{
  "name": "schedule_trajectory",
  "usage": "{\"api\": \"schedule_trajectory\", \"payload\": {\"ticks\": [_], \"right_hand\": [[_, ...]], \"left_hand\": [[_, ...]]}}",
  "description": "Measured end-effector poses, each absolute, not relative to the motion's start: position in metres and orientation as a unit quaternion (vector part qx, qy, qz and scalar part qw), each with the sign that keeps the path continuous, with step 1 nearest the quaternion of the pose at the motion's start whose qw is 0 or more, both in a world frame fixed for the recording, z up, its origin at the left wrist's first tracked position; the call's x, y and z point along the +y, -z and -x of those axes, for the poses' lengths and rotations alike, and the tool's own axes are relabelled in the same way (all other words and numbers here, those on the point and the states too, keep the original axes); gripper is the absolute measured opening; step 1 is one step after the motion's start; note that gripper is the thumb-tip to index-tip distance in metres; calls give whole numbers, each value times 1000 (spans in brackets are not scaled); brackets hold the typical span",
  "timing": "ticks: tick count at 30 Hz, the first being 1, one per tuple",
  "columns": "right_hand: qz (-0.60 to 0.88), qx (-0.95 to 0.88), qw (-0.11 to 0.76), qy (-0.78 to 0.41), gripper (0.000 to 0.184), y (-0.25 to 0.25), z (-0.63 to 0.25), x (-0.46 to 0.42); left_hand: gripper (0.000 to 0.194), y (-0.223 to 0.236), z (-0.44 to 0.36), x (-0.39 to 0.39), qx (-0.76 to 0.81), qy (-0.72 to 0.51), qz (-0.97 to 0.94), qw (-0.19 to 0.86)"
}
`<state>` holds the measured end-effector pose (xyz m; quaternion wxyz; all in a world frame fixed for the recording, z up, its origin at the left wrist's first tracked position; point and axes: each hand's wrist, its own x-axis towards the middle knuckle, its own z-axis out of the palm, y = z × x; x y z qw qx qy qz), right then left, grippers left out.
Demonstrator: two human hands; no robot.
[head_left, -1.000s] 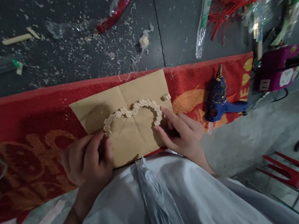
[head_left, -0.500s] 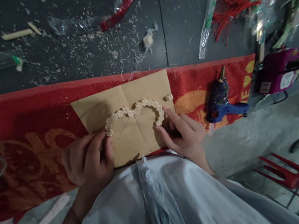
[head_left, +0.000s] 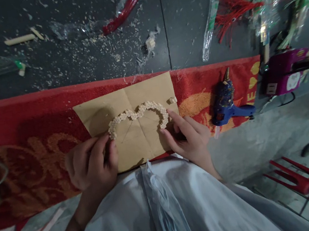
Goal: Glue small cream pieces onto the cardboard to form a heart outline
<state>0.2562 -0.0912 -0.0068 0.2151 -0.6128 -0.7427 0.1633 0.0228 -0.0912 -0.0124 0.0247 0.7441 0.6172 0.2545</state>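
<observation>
A creased brown paper sheet (head_left: 141, 94) lies on a red patterned mat (head_left: 24, 122). On it sits a half-built heart outline made of small cream pieces (head_left: 136, 115). My left hand (head_left: 93, 166) is curled, thumb and fingers pinched together at the outline's left end. My right hand (head_left: 188, 135) rests on the sheet's right edge, its fingertips touching the outline's right end. One loose cream piece (head_left: 172, 100) lies near the sheet's right edge.
A blue glue gun (head_left: 227, 106) lies on the mat to the right, near a purple box (head_left: 284, 70). The dark surface beyond holds crumbs, cream sticks (head_left: 19, 39), a red wrapped item (head_left: 123, 7) and plastic packets (head_left: 213, 9). A clear bag (head_left: 165, 209) lies on my lap.
Nothing has visibly changed; both hands stay at the ends of the outline, with only a slight camera shift.
</observation>
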Motion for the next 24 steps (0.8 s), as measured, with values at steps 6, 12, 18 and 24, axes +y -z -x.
{"api": "schedule_trajectory", "payload": {"ticks": [6, 12, 18, 24], "right_hand": [[609, -748, 212, -159, 48, 7, -256, -91], [609, -749, 214, -151, 46, 8, -256, -91], [609, -744, 224, -158, 43, 8, -256, -90], [608, -747, 222, -152, 43, 8, -256, -90]], "left_hand": [[19, 11, -23, -89, 610, -243, -754, 9], [15, 12, -23, -88, 604, -252, -756, -3], [14, 11, -24, -87, 595, -259, -761, 0], [12, 11, -24, -88, 597, -260, -759, 1]]}}
